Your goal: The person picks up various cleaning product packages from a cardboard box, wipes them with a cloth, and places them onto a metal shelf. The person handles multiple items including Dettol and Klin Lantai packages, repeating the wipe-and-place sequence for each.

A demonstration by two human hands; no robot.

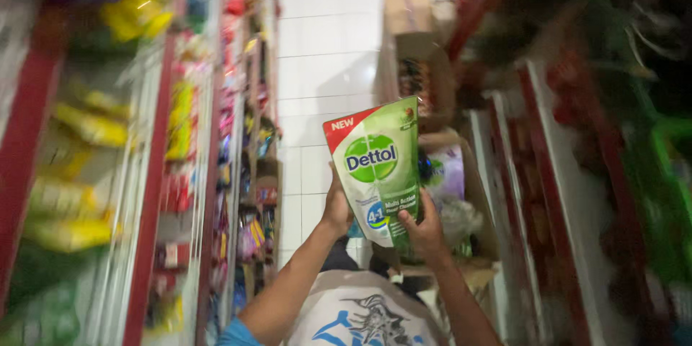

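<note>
Bright, even shop light; shelves (86, 173) at both edges smear with motion blur, centre stays fairly sharp.

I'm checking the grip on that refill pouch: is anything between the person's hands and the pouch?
Nothing visible. Both hands are directly on the green-and-white refill pouch: the left hand grips its lower left edge and the right hand holds its lower right corner, thumb on the front.

The person's forearms are bare, with no watch, ring or band to be seen on either wrist or hand. A blue short sleeve (232, 334) shows at the left upper arm. The white shirt front (364, 317) carries a blue and black graphic print.
</note>
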